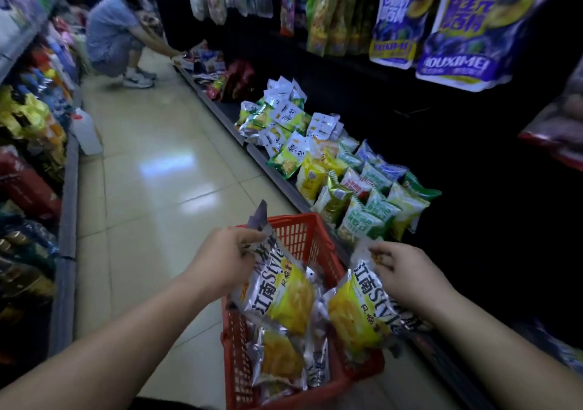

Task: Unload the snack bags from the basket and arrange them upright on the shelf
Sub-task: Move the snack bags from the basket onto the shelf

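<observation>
A red plastic basket (pixel 303 233) stands on the floor by the right-hand shelf, with several silver and yellow snack bags (pixel 280 356) lying in it. My left hand (pixel 227 258) grips the top edge of one such bag (pixel 280 296), lifted above the basket. My right hand (pixel 400 267) pinches the top of a second bag (pixel 359 311), held over the basket's right rim. The low shelf (pixel 271 169) to the right carries upright green, white and yellow bags (pixel 372 207).
A person in grey (pixel 110 34) crouches further up the aisle, reaching to the same low shelf. A white jug (pixel 86 132) stands by the left shelving, which is full of packets. Large purple bags (pixel 479 27) hang above on the right. Tiled floor runs between.
</observation>
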Tool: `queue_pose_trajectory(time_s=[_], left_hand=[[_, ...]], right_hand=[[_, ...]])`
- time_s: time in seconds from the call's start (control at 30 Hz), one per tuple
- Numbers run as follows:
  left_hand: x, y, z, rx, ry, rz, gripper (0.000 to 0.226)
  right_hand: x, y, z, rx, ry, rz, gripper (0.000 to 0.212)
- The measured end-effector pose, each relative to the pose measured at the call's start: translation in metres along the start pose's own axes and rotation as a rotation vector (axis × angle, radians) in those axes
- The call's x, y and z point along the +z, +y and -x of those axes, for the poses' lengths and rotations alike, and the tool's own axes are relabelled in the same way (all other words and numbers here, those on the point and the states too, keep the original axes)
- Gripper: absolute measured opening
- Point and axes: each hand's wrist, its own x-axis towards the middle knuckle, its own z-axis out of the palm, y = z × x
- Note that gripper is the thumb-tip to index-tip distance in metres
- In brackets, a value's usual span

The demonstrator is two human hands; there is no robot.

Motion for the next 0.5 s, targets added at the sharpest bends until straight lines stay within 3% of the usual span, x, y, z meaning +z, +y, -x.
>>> queue_pose_trajectory(time_s=[0.1,0.3,0.5], left_hand=[[0.010,0.010,0.005,-0.049,0.025,0.140,0.047],[0.044,0.060,-0.004,-0.030,-0.026,0.342,0.044],[0.102,0.124,-0.017,0.050,-0.197,0.537,0.043]], right_hand=[[-0.010,0.019,0.020,0.102,0.126,-0.130,0.037],[-0.034,0.076,0.045,0.237,0.219,-0.246,0.040],[-0.071,0.131,0.071,0.378,0.372,-0.204,0.043]])
